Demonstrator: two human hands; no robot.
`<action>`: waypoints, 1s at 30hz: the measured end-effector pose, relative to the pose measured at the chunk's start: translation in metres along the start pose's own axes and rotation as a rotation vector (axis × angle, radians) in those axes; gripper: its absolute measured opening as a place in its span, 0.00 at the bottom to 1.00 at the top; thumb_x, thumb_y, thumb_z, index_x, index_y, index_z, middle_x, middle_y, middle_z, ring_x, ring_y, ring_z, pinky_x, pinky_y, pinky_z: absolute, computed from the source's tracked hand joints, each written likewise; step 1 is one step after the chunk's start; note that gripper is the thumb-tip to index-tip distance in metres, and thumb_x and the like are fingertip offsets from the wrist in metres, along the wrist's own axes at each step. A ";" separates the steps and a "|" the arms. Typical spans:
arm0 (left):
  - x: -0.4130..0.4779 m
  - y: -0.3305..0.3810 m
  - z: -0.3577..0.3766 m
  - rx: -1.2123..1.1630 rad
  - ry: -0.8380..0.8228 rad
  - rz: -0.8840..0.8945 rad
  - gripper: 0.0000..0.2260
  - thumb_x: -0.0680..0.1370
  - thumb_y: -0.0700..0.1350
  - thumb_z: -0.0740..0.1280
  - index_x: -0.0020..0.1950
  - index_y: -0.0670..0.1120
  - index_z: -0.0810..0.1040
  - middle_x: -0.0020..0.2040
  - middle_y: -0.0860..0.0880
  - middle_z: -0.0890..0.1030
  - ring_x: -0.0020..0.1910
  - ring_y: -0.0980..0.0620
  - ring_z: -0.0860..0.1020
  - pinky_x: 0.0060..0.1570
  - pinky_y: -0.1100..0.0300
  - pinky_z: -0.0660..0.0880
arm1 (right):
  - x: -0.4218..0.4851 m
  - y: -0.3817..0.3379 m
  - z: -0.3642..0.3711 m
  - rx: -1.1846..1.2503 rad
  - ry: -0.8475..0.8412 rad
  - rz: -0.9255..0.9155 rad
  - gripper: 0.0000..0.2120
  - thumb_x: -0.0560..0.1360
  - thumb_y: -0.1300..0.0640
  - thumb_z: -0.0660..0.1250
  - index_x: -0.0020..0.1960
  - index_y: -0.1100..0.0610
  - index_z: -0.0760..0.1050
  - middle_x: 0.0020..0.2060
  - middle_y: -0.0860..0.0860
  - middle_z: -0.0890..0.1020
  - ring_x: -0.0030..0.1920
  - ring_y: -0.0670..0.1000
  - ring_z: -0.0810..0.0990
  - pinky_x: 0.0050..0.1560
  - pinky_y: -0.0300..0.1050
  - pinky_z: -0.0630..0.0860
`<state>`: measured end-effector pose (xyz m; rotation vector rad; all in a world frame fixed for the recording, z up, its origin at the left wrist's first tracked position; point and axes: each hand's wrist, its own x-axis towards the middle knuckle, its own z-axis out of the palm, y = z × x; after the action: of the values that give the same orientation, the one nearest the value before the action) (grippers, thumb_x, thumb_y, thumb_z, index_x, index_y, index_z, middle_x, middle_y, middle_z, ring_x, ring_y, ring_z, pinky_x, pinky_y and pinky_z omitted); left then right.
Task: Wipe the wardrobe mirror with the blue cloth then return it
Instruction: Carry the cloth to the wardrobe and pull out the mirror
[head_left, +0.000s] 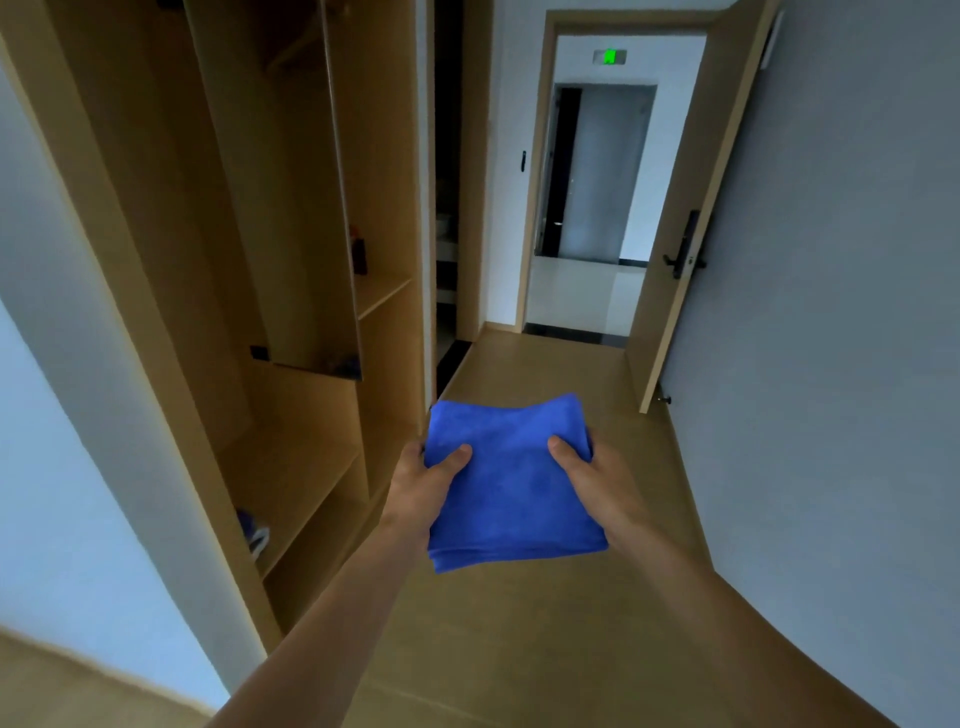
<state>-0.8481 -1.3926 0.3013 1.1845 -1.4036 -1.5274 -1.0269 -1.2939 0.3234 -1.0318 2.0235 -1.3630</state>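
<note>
blue cloth in both hands

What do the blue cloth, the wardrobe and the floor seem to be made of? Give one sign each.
Blue cloth: probably microfibre, matt; fuzzy nap.
Wardrobe: likely laminated board, satin; smooth uniform wood-tone panels.
Floor: wood-look laminate or vinyl, perhaps; faint plank seams.

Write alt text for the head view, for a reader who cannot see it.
The left hand and right hand hold a folded blue cloth, thumbs on top. A wooden wardrobe with a mirror stands to their left; an open door is ahead.
</note>
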 end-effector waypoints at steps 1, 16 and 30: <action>0.016 0.001 0.000 -0.007 -0.003 -0.003 0.16 0.76 0.55 0.74 0.60 0.53 0.75 0.58 0.51 0.82 0.58 0.46 0.81 0.65 0.42 0.76 | 0.016 0.000 0.006 -0.005 -0.002 -0.001 0.11 0.80 0.44 0.64 0.58 0.49 0.76 0.52 0.47 0.83 0.52 0.48 0.81 0.60 0.52 0.76; 0.184 0.018 -0.034 -0.046 0.095 0.000 0.14 0.79 0.52 0.71 0.62 0.49 0.75 0.56 0.49 0.83 0.55 0.47 0.82 0.61 0.41 0.78 | 0.187 -0.025 0.090 -0.006 -0.094 -0.054 0.03 0.79 0.46 0.64 0.52 0.43 0.75 0.47 0.41 0.82 0.46 0.39 0.80 0.42 0.34 0.70; 0.336 0.043 -0.012 -0.100 0.344 0.047 0.06 0.80 0.50 0.70 0.56 0.52 0.79 0.53 0.50 0.85 0.54 0.49 0.83 0.58 0.46 0.79 | 0.391 -0.043 0.130 0.072 -0.349 -0.143 0.06 0.79 0.48 0.65 0.51 0.50 0.77 0.44 0.47 0.84 0.46 0.46 0.82 0.42 0.42 0.73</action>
<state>-0.9416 -1.7185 0.2951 1.2721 -1.1064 -1.2733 -1.1503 -1.6896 0.3190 -1.3015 1.6621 -1.2153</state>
